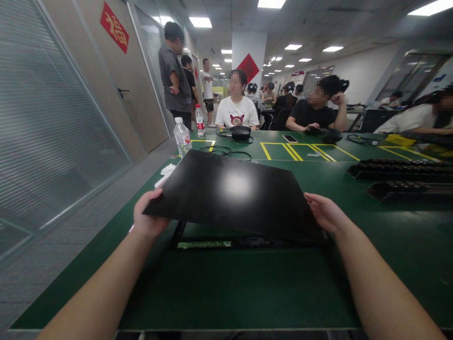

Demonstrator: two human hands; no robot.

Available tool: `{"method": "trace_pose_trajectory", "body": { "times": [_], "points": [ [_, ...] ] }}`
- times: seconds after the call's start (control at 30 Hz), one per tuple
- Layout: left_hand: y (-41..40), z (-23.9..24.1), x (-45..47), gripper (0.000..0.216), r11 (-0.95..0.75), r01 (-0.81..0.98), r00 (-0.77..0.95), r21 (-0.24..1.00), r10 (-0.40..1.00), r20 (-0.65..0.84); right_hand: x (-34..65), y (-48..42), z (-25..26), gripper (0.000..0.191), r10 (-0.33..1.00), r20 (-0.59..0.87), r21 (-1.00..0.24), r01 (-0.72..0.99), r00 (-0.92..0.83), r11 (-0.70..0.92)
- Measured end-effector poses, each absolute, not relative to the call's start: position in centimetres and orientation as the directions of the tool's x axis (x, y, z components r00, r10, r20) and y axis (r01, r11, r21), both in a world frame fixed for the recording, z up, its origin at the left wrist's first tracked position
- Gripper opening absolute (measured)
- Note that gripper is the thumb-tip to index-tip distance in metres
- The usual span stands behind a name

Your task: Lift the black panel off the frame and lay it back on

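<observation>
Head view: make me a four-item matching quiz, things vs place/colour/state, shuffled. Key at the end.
1. flat panel
2. right hand
3. circuit strip
4. white-capped bottle

A. at the panel's right edge
B. upright, by the panel's far-left corner
C. black, with a bright reflection
D. green, showing below the panel's near edge

Pairs: 1-C, 2-A, 3-D, 4-B

the one view looks from the wearer's head, forward and down over a flat green tabletop (pixel 247 293), close behind the bare left hand (pixel 150 217) and bare right hand (pixel 327 212), wide enough to catch the grey tiled ceiling (pixel 318 30); the room's far end (pixel 220 89) seems blurred.
</observation>
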State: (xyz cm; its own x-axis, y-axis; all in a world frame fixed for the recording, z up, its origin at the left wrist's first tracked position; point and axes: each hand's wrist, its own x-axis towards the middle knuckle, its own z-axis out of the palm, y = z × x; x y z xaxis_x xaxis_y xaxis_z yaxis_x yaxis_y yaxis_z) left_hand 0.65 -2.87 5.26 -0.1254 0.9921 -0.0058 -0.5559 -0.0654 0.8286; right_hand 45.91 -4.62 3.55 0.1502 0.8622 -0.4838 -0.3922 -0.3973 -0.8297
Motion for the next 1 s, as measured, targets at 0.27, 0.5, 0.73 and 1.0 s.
{"method": "trace_pose_trajectory", "body": {
  "times": [0.27, 0.5, 0.73, 1.0],
  "points": [
    [-3.2, 5.4, 1.3, 0.063, -0.103, -0.518, -0.113, 0.849, 0.992, 0.051, 47.0, -3.6, 2.6, 0.016, 0.911, -0.356, -0.895, -0.356, 0.209, -0.268],
    [-3.4, 5.7, 2.1, 0.064, -0.102, -0.459, -0.107, 0.883, 0.993, 0.059, 46.7, -3.7, 2.6, 0.028, 0.876, -0.313, -0.926, -0.324, 0.368, -0.194],
    [-3.2, 5.5, 2.0, 0.064, -0.109, -0.459, -0.144, 0.882, 0.988, 0.048, 46.8, -3.8, 2.3, 0.032, 0.884, -0.204, -0.969, -0.213, 0.421, -0.122],
    [-3.3, 5.3, 2.2, 0.073, -0.106, -0.440, -0.110, 0.892, 0.992, 0.064, 46.8, -3.9, 2.3, 0.032, 0.916, -0.194, -0.973, -0.188, 0.352, -0.134]
  ]
}}
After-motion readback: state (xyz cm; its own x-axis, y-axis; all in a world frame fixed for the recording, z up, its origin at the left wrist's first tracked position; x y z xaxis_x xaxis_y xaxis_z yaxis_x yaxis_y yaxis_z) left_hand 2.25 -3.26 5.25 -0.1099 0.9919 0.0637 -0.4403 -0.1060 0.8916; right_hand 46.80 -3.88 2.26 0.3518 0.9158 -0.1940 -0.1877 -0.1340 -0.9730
